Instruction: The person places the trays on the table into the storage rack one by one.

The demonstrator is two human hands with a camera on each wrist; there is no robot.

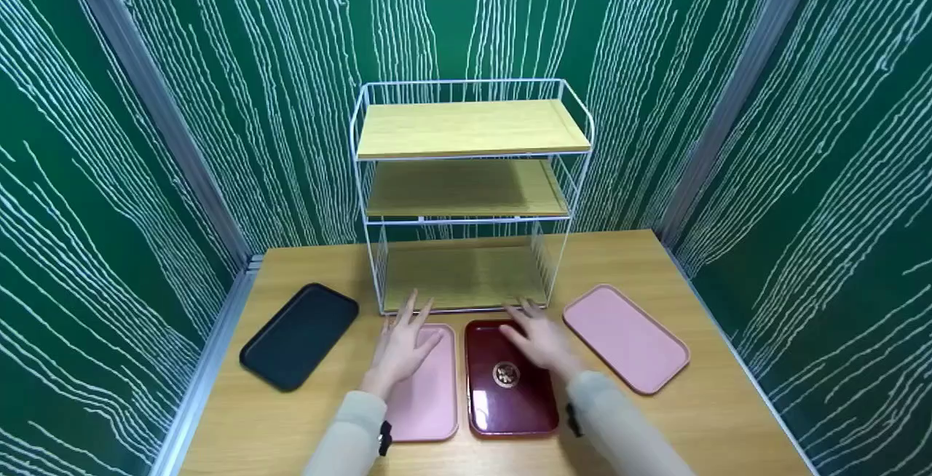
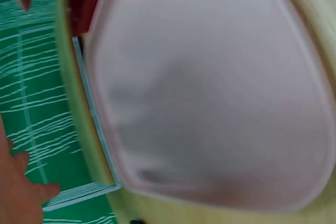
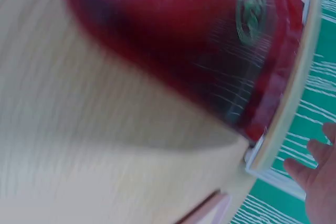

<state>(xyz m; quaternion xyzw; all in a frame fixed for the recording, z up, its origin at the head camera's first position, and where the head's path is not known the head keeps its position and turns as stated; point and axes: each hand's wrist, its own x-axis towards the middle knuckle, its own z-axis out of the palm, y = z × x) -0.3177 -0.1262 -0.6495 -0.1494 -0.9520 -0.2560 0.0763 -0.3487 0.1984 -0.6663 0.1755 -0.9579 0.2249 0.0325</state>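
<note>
My left hand [image 1: 400,348], fingers spread, hovers over the upper left part of a pink tray [image 1: 429,403]. That tray fills most of the left wrist view, with my hand's shadow on it. Over the upper right of a dark red tray [image 1: 510,410] with a round gold emblem [image 1: 506,374] is my right hand [image 1: 542,338], its fingers extended toward the rack. Neither hand holds anything. Just beyond the fingertips stands a white wire rack [image 1: 466,221] with three wooden shelves, the bottom one [image 1: 466,276] closest to the hands.
A black tray [image 1: 298,338] lies angled on the wooden table [image 1: 218,432] at the left. Another pink tray [image 1: 626,338] lies angled at the right. Green walls [image 1: 291,97] with white wavy lines and grey metal posts [image 1: 175,112] enclose the table on three sides.
</note>
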